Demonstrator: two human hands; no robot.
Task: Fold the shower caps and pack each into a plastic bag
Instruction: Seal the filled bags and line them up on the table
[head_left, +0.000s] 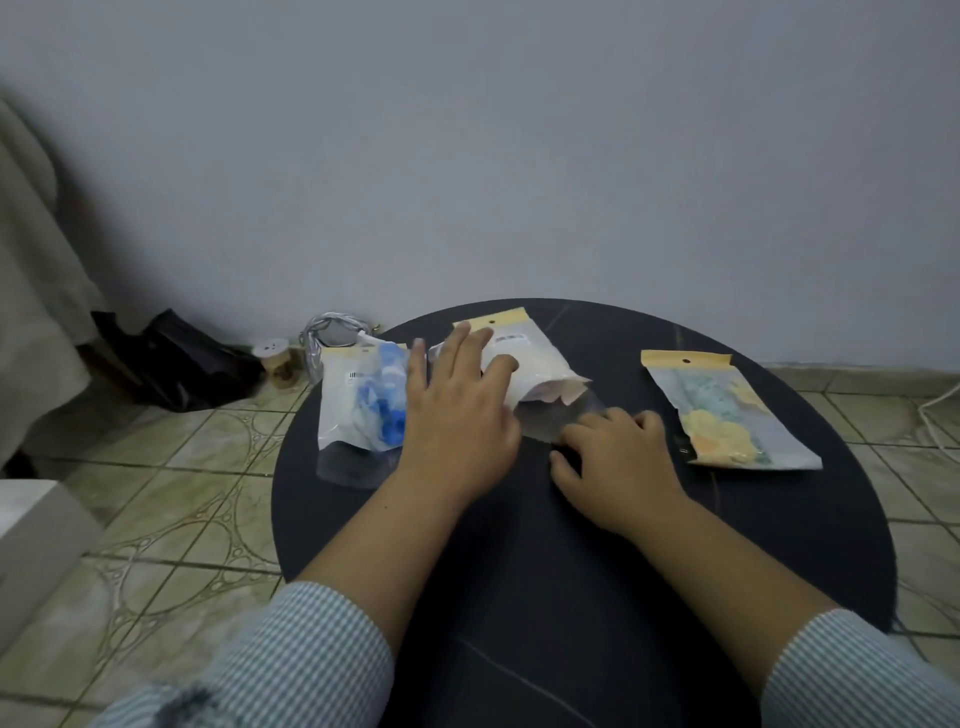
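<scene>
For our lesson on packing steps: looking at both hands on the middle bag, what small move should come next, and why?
Probably fold the clear flap over to close the middle bag. The left hand lies flat on the bag, and the right hand has its fingers at the flap's edge, which still lies open on the table.

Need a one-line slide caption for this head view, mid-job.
Left hand presses the pale middle plastic bag, right hand pinches its clear flap, on a round black table.
</scene>
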